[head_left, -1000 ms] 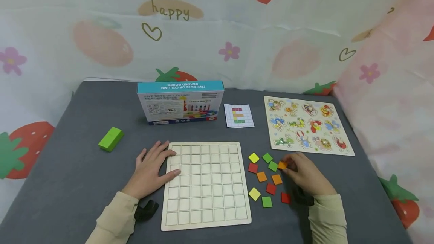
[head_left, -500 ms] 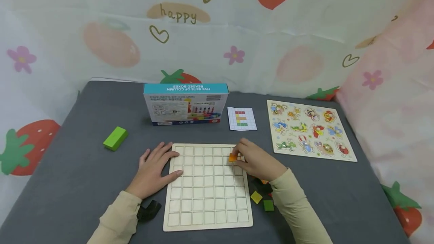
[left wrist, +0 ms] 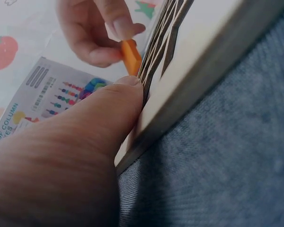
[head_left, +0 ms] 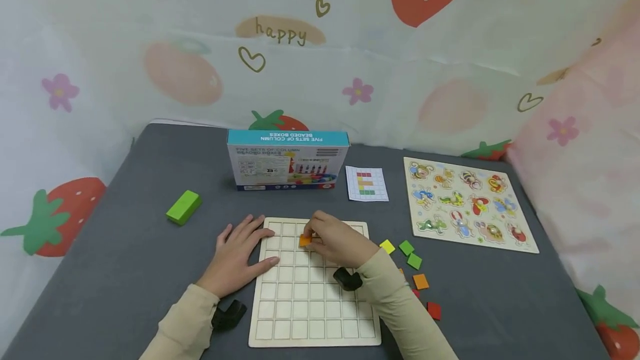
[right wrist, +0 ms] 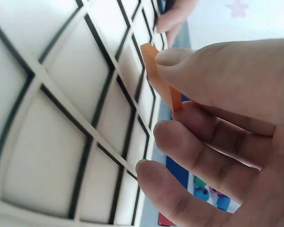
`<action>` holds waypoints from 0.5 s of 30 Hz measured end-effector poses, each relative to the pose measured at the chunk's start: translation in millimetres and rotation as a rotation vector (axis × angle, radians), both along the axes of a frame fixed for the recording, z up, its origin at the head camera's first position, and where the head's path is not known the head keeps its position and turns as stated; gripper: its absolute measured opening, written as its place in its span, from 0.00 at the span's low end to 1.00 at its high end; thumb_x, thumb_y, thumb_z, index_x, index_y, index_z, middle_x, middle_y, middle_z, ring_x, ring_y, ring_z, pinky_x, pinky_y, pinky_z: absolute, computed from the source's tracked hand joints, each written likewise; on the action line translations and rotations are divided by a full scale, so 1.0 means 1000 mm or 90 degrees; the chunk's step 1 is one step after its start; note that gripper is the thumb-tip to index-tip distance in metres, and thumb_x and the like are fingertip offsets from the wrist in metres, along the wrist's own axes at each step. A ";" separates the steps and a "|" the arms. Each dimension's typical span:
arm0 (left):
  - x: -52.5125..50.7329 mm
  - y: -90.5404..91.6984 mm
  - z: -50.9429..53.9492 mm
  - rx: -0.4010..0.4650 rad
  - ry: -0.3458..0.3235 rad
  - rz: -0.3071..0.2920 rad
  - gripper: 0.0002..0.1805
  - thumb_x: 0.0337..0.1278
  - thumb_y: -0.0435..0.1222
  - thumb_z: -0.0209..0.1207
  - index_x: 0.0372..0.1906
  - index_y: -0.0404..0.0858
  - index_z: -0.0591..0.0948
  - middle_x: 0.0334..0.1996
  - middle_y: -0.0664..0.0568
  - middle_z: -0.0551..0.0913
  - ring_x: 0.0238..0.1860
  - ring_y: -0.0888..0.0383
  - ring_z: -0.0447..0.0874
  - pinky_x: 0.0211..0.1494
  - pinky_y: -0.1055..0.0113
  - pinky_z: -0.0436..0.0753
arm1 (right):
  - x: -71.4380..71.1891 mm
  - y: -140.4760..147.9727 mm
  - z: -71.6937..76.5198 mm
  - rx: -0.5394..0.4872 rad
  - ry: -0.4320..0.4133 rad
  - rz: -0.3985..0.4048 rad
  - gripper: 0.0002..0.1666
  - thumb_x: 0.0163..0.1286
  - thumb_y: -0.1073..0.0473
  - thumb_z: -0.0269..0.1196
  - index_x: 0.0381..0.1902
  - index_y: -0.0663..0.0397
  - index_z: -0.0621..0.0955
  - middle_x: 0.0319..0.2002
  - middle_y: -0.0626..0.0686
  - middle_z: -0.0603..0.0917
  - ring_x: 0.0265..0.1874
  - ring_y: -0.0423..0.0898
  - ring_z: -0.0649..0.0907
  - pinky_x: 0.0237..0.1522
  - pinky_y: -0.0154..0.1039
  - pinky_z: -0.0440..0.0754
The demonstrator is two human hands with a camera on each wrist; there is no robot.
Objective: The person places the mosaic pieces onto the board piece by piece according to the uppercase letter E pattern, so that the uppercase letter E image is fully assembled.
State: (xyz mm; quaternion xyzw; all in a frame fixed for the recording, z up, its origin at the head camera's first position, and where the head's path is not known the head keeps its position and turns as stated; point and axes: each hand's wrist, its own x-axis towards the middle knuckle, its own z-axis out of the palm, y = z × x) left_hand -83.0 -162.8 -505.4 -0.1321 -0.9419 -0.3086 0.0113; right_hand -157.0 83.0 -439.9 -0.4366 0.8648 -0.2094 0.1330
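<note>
An orange square tile (head_left: 305,241) is pinched between the thumb and fingers of my right hand (head_left: 340,239), over the upper part of the pale grid board (head_left: 300,311). In the right wrist view the tile (right wrist: 157,80) stands tilted close to the grid; whether it touches the board I cannot tell. My left hand (head_left: 239,257) lies with fingers spread at the board's left edge, thumb and index resting on its rim. The left wrist view shows the left thumb (left wrist: 109,106) on the board's edge, just below the orange tile.
Loose green (head_left: 414,261), yellow, orange and red tiles lie right of the board, partly hidden by the right sleeve. Behind stand a box (head_left: 287,163) and a small pattern card (head_left: 366,184). An insect puzzle board (head_left: 470,204) lies back right, a green block (head_left: 184,207) left.
My right hand has picked the orange tile from the loose tiles and carried it left over the board. The left hand stays on the board's edge. The head view has shifted slightly.
</note>
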 end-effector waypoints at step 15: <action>0.001 0.000 0.001 -0.004 -0.018 -0.001 0.31 0.56 0.59 0.59 0.62 0.49 0.73 0.73 0.46 0.59 0.75 0.45 0.48 0.69 0.37 0.42 | 0.002 -0.008 -0.010 0.056 0.048 0.020 0.10 0.67 0.61 0.63 0.46 0.56 0.81 0.43 0.49 0.77 0.39 0.40 0.79 0.44 0.33 0.79</action>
